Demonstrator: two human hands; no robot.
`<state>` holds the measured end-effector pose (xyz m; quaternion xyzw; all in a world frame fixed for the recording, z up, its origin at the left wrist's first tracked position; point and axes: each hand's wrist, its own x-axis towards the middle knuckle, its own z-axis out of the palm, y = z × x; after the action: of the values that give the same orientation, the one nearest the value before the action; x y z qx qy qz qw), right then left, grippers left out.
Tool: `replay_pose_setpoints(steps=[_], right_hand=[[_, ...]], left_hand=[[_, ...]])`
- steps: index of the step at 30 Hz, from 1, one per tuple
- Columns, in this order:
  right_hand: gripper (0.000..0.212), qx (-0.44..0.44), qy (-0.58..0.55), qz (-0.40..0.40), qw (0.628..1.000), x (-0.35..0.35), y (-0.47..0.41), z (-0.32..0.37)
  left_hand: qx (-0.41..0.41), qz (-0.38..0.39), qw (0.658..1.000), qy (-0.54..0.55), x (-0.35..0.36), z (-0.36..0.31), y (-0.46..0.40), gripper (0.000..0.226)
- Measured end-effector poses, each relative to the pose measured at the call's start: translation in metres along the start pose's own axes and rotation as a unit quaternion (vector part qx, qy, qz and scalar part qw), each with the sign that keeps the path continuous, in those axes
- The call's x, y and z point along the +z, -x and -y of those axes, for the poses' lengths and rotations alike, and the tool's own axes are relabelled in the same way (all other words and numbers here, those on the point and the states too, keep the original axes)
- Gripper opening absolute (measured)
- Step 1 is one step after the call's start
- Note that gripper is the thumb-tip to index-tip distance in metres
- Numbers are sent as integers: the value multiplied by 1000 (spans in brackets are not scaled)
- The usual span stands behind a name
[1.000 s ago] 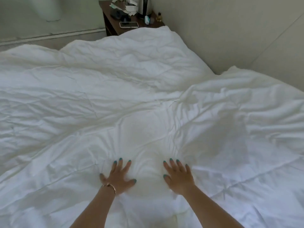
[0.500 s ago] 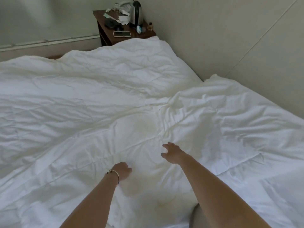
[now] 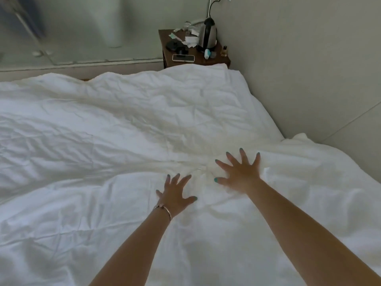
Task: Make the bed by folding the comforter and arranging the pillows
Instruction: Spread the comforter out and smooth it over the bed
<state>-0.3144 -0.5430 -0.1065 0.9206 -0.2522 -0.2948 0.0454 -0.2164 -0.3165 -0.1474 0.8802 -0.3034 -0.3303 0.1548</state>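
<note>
left hand spread flat | right hand spread flat | comforter wrinkled

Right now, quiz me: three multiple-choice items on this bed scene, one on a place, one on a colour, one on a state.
1. Where is the phone?
A. on the nightstand
B. on the comforter
C. on the floor

2. What colour is the comforter?
A. grey
B. white
C. blue

3. How are the hands?
A. both gripping fabric
B. both spread flat
C. one lifted away

Key: 1 A, it lies at the nightstand's front edge. 2 B, white all over. 3 B, left hand and right hand show straight, splayed fingers on the fabric.
</note>
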Motion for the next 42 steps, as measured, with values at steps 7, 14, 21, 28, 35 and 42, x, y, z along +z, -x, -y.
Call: replay_pose_setpoints(steps=[7,14,21,28,35,42], right_hand=[[78,10,-31,103,994,60,-44,-44],[61,32,-98,-110,989,-11,-133,-124],[124,102,-346,39,932,69,-163,-179],[138,93,-451,24,887,72,-177,-182],[73,151,-418,-386,808,31,-161,-240],[84,215,-151,-90,961,56,-153,-185]], left_hand=[[-253,106,947,-168,64,-31,-37,135],[-95,-61,989,100,67,-148,-77,85],[-110,-69,991,-40,114,-145,-95,103],[-138,5,990,-41,113,-140,-106,109],[-97,-220,971,15,117,-160,-91,106],[-152,33,987,-36,119,-128,-110,109]])
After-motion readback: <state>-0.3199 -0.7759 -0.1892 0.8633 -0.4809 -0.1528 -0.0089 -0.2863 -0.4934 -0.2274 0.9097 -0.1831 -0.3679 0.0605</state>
